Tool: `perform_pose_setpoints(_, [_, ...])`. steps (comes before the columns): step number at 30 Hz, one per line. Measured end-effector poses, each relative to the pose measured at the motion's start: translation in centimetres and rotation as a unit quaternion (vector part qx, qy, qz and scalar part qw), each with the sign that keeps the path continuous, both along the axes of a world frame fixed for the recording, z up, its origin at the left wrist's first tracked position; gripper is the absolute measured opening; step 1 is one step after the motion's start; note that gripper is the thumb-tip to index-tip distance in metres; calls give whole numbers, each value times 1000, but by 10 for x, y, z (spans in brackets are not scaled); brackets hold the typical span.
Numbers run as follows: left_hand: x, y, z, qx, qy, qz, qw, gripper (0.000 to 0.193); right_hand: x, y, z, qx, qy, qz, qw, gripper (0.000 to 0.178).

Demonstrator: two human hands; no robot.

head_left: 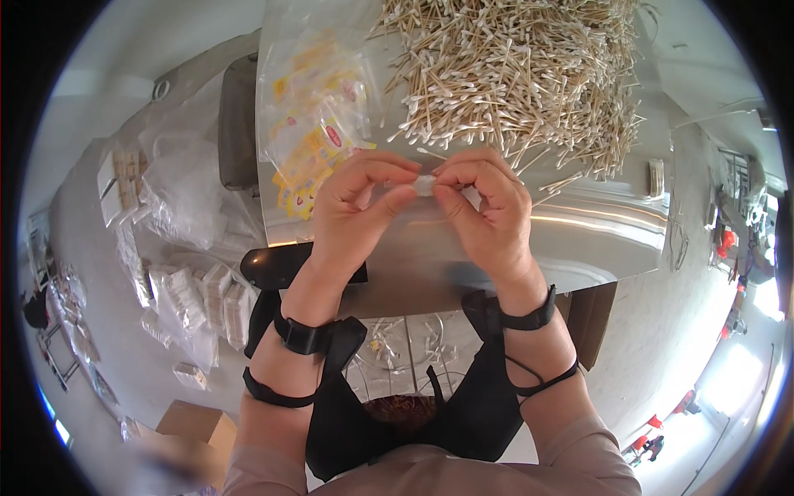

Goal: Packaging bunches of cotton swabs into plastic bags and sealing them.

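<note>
Both of my hands meet above the near part of a shiny metal table. My left hand pinches the left end of a small white object between thumb and fingertips. From the other side, my right hand pinches the same object, whose kind I cannot make out. Just beyond the fingers, a big heap of cotton swabs with wooden sticks covers the far right of the table. Loose yellow-and-clear plastic bags with red marks lie to the left of the heap, near my left hand.
A small bundle of swabs sits at the table's right edge. Packed white bundles and clear plastic sheeting lie at the left, with a cardboard box below. A dark chair-like object stands by the table's left edge.
</note>
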State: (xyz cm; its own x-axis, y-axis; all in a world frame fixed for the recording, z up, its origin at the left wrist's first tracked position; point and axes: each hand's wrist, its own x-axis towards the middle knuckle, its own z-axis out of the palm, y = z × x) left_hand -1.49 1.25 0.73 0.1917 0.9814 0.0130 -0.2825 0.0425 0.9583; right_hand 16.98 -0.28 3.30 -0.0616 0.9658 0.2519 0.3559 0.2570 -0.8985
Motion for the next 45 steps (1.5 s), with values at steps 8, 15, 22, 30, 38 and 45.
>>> perform_pose_setpoints(8, [5,-1,-1,60,95,19,994,10,-4,2,3,25,-3,18,1000,12])
perform_pose_setpoints(15, [4,-1,0,107,158,28,981,11,-3,1,3,19,-18,25,999,13])
perform_pose_setpoints(22, [-1,1,-2,92,143,38,985,14,5,0,-2,17,-11,-6,1000,14])
perform_pose_setpoints(30, [-8,3,-7,21,2,11,1000,18,9,0,-10,-41,71,-29,996,17])
perform_pose_setpoints(38, [-7,2,-13,-11,-46,15,999,21,7,4,-8,-49,94,-26,994,16])
perform_pose_setpoints(45, [5,0,-8,-11,16,-7,1000,17,-4,0,-10,-45,78,16,996,17])
